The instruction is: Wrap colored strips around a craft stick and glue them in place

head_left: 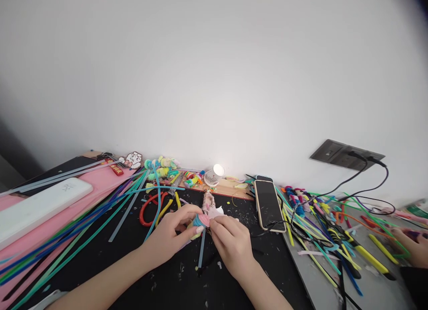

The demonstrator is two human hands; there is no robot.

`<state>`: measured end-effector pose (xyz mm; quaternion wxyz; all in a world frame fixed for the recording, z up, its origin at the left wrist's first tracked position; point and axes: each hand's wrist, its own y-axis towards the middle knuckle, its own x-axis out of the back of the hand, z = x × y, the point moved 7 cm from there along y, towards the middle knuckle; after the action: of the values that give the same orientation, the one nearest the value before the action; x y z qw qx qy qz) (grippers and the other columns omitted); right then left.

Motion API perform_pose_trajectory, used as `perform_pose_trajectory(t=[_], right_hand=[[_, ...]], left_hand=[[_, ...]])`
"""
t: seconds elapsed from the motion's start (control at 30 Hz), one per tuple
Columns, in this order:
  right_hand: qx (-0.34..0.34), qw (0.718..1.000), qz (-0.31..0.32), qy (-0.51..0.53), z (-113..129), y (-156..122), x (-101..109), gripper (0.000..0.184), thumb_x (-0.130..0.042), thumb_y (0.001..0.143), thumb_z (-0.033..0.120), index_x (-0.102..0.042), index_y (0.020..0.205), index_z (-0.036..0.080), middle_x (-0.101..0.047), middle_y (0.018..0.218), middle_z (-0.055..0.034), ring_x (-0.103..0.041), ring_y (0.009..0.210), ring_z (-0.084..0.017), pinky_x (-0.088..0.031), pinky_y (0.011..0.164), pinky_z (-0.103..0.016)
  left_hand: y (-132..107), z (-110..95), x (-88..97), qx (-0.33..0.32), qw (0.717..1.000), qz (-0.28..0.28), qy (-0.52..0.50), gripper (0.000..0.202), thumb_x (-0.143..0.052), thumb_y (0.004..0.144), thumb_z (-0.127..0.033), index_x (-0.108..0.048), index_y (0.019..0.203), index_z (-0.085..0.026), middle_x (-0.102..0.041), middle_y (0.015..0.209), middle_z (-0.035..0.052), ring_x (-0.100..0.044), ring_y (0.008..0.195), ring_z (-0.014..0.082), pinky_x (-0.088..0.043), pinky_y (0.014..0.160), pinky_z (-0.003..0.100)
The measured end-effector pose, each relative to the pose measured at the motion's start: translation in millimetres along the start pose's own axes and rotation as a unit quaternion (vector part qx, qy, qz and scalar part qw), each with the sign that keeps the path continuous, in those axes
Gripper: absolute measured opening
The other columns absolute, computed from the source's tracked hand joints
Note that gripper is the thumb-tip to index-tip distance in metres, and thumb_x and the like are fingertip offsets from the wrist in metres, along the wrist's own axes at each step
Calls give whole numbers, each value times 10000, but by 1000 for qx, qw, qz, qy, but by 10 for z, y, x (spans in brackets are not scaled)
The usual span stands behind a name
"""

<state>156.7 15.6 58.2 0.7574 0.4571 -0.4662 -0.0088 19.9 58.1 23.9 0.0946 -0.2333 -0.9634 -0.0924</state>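
Observation:
My left hand [170, 233] is closed around a small pastel craft piece [201, 220], wound in blue, pink and yellow fuzzy pipe cleaner. At its pink end, the thumb and fingers of my right hand [234, 244] are pinched together. Whether they grip the pink strand or only press on it is hidden. Just behind the fingers lies a brown-stained whitish object [209, 201] with crumpled white tissue beside it. A pale blue strip [202, 250] lies on the black table below my hands. Red-handled scissors [144, 214] and a yellow-handled tool [164, 207] lie left of my hands.
Bundled pipe cleaners [96, 212] and a white device [43, 205] cover the left. A paper cup [215, 174] stands near the wall. Rightward are a phone [269, 205], black cables, yellow-black pliers [366, 254] and another person's hand [413, 247]. Finished-looking fuzzy pieces [162, 163] sit behind.

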Motion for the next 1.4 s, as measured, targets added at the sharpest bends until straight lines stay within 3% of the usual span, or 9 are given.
perform_pose_trajectory(t=[0.33, 0.6, 0.83, 0.97, 1.17, 1.4], right_hand=[[-10, 1000, -15, 5, -30, -3, 2, 195, -507, 941, 109, -683, 974, 188, -714, 831, -66, -652, 720, -169, -496, 649, -260], [-11, 1000, -16, 13, -24, -11, -1, 190, -519, 938, 97, -685, 985, 177, -720, 852, -79, -662, 733, -176, -496, 646, -268], [-46, 997, -31, 56, -77, -7, -5, 161, -538, 936, 127, -665, 1009, 194, -733, 882, -73, -683, 780, -184, -539, 696, -283], [-43, 996, -37, 66, -78, -11, 11, 224, -559, 920, 113, -645, 1112, 190, -727, 983, -94, -679, 855, -196, -554, 755, -306], [-23, 997, -28, 73, -71, -23, -1, 311, -545, 910, 54, -660, 1156, 205, -709, 968, -91, -653, 828, -194, -548, 710, -313], [-28, 993, -43, 110, -57, 11, 34, 309, -572, 890, 50, -646, 1144, 208, -717, 979, -89, -660, 846, -203, -557, 734, -325]], left_hand=[[2, 74, -16, 6, 1000, 0, -12, 149, -547, 897, -324, -578, 979, -205, -704, 858, 27, -670, 892, 209, -533, 764, 309], [-1, 101, -18, 6, 1000, -3, -22, 143, -562, 893, -325, -564, 973, -207, -703, 873, 25, -664, 830, 188, -528, 726, 291], [-3, 96, -18, 42, 998, 6, -53, 212, -572, 868, -280, -488, 1059, -241, -670, 1097, 46, -662, 603, 132, -575, 667, 315], [11, 99, -3, 19, 999, -4, -44, 180, -547, 890, -261, -489, 1059, -250, -648, 1075, 30, -678, 687, 145, -566, 727, 317], [9, 179, 10, 11, 998, -19, -54, 159, -545, 889, -235, -506, 1040, -265, -621, 931, -22, -682, 694, 146, -554, 735, 296], [6, 139, 13, 9, 997, -22, -69, 153, -562, 883, -261, -527, 1032, -264, -629, 982, -9, -678, 740, 152, -561, 768, 302]])
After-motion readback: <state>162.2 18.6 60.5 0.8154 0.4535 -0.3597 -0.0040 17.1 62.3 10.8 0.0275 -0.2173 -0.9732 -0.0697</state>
